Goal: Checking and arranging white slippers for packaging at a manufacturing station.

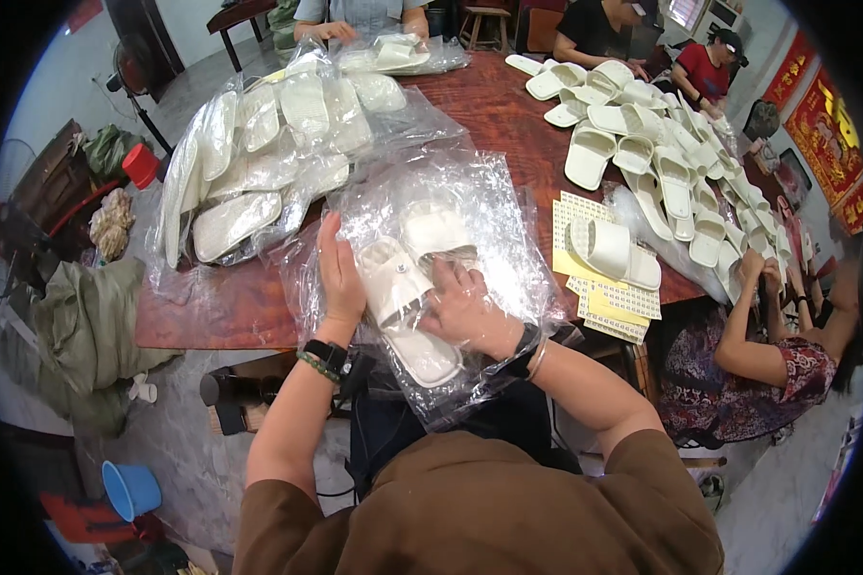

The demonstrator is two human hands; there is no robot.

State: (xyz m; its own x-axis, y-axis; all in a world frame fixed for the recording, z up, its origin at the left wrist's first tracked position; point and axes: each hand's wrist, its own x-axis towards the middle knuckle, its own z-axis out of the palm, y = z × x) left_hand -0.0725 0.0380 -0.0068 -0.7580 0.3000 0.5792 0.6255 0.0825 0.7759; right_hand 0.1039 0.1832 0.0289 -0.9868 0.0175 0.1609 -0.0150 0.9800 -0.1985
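In front of me a pair of cream slippers (pixel 422 356) lies in a clear plastic bag (pixel 494 206) at the table's near edge, one pointing toward me and one away. My left hand (pixel 341 273) stands on its side along the left of the pair, open, its fingers straight and pointing away from me. My right hand (pixel 470 311) rests on the slippers with its fingers spread, thumb apart. Part of the far slipper is hidden beneath those fingers.
Bagged slippers (pixel 307 115) are heaped on the left of the reddish wooden table (pixel 221 321). Loose slippers (pixel 676 177) pile up at right, near yellow sticker sheets (pixel 609 302) bearing one slipper (pixel 614 252). Several people sit around the table. A blue bucket (pixel 131 491) stands lower left.
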